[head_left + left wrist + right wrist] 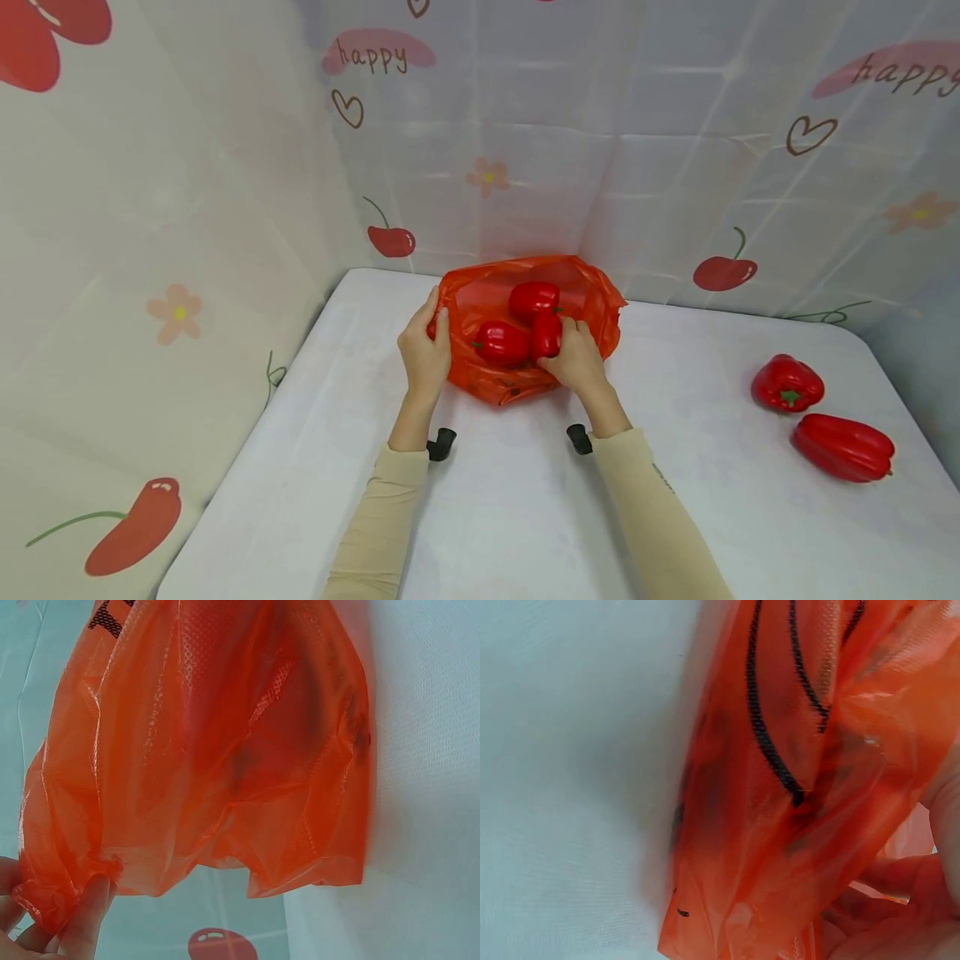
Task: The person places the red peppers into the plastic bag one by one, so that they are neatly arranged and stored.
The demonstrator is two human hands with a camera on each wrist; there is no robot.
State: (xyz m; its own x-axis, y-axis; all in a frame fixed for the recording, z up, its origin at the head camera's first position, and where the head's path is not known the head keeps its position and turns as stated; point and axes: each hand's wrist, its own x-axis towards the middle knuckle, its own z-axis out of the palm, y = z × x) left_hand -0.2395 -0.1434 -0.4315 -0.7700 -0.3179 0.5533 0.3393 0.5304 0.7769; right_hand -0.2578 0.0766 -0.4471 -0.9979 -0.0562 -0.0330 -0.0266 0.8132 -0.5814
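An orange plastic bag [480,287] lies with its mouth spread at the back middle of the table. My left hand [425,350] pinches the bag's left rim; in the left wrist view its thumb and fingers [88,915] bunch the film. Inside the bag, my right hand [577,354] grips a red bell pepper [547,333] between thumb and fingers. Two more red bell peppers sit beside it, one behind [533,300] and one to the left [501,342]. The right wrist view has the hand [900,915] partly hidden behind the bag's film.
At the right of the white table [510,517] are two more red peppers, one blocky with its green stem showing [787,384] and one longer [843,447]. A printed curtain [637,183] stands right behind the bag. Black wrist-camera pieces [441,444] show near both wrists.
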